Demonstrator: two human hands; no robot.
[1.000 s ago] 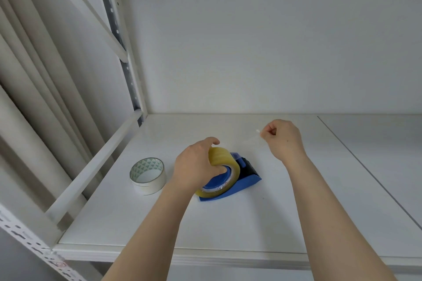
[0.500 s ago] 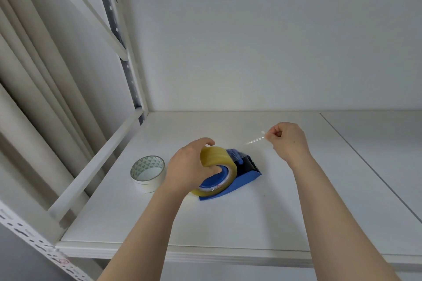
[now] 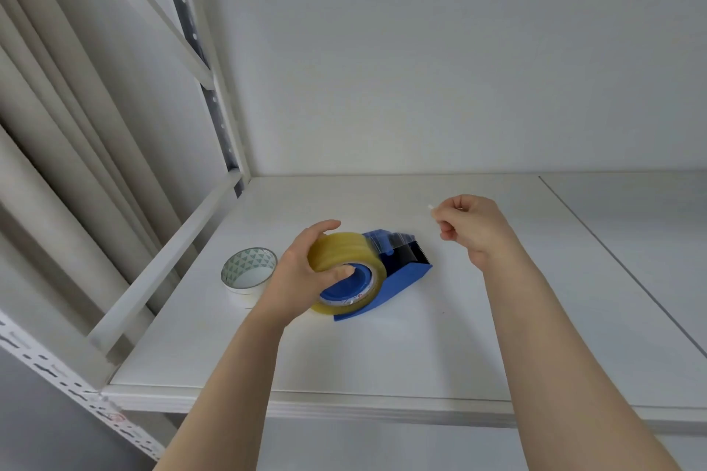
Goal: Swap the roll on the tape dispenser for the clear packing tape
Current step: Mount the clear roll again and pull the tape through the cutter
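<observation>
1. Left hand [image 3: 302, 271]: it is curled around the yellowish, translucent roll of clear packing tape [image 3: 346, 260], with the fingers draped over the top of the roll and the thumb pressed against its blue inner hub.
2. The roll is seated upright in the blue plastic tape dispenser [image 3: 386, 279], which is set on the white shelf board [image 3: 421, 356].
3. A short length of film is seen drawn from the top of the roll across to the dispenser's black serrated cutter block [image 3: 411, 254].
4. The right hand [image 3: 470, 229] is held raised above the shelf, to the right of the dispenser and apart from it, with the fingers closed together.
5. A small pale scrap [image 3: 430, 207] is pinched at the fingertips of the right hand; whether it is joined to the roll cannot be told.
6. A second roll, white with a green triangle pattern inside its core [image 3: 248, 271], is laid flat on the shelf just left of the left hand.
7. The shelf is bounded at the left by a white perforated metal upright [image 3: 208, 88].
</observation>
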